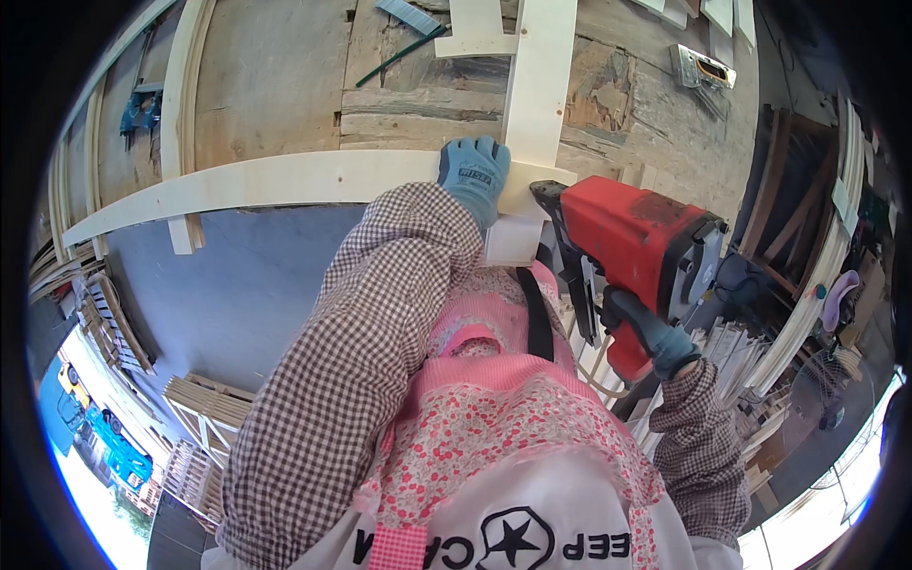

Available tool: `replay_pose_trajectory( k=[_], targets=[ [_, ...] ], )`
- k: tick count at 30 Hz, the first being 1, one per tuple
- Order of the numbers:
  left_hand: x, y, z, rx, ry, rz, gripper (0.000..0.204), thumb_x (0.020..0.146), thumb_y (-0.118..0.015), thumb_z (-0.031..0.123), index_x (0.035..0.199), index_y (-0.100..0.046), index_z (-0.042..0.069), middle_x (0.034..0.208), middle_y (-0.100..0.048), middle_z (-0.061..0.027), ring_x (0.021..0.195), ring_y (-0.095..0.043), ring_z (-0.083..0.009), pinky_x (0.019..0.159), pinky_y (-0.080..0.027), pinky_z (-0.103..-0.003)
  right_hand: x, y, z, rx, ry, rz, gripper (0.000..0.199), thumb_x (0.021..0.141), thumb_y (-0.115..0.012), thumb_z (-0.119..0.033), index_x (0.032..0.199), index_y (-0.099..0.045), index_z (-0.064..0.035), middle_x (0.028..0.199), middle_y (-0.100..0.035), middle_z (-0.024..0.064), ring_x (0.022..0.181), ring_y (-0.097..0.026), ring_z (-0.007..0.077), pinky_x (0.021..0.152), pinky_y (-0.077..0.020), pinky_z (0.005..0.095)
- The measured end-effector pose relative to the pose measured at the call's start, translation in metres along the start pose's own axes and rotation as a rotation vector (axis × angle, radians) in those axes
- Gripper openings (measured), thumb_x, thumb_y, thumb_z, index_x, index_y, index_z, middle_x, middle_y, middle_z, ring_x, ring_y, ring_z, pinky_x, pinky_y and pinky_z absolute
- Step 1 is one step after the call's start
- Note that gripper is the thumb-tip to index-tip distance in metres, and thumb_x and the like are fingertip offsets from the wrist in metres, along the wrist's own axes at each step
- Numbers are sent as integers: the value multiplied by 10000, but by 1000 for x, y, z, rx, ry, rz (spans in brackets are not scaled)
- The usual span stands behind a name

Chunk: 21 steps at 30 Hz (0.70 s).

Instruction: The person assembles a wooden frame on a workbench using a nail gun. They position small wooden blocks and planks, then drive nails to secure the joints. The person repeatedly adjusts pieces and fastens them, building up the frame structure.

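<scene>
A long pale wooden board (285, 178) runs crosswise along the near edge of the workbench, meeting an upright-running board (540, 85) at its right end. My left hand (473, 176), in a blue-grey glove, grips the long board beside this joint, fingers bent over its far edge. In my gloved right hand (657, 334) is the handle of a red and black nail gun (627, 237). Its nose rests on or just above the joint, right of my left hand; contact is hard to tell. The trigger finger is hidden.
On the worn wooden bench (275, 85) lie a dark green stick (399, 57), a light blue ribbed strip (410, 16) and a silver metal tool (703, 68). A blue tool (141, 112) lies far left. Slatted wooden pallets (209, 408) stand lower left; timber strips crowd the right.
</scene>
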<state>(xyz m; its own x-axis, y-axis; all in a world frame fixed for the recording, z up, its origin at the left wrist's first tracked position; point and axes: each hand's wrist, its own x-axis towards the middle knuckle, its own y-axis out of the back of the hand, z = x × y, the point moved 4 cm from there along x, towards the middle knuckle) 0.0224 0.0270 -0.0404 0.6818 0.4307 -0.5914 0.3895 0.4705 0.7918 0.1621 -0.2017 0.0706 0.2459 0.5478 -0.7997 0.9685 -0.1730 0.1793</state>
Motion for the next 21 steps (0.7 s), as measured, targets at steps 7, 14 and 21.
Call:
replay_pose_trajectory(
  k=[7,14,21],
  targets=[
    [-7,2,-4,-30,33,14,629,616,-731,322,1124,-459,69,1102,-477,-111,1057,-470,-268,898,-343,-397,-12,-19,-29,184,-128,-115,237,876,-546,-260,817,-565,-31,717,-524,27,683,-497,140,683,-410,274],
    [1,-4,-1,0,34,15,642,597,-743,295,1125,-460,64,1112,-483,-114,1049,-488,-272,881,-367,-395,-8,-12,-10,-72,64,-26,222,905,-499,-243,823,-562,-46,716,-521,20,684,-495,133,665,-404,261],
    [0,-3,-3,10,39,69,663,586,-758,315,1128,-464,74,1126,-498,-117,1055,-500,-274,885,-383,-405,-3,-36,-42,71,-89,-145,319,916,-452,-319,827,-545,-27,718,-508,24,683,-490,136,674,-405,269]
  ],
)
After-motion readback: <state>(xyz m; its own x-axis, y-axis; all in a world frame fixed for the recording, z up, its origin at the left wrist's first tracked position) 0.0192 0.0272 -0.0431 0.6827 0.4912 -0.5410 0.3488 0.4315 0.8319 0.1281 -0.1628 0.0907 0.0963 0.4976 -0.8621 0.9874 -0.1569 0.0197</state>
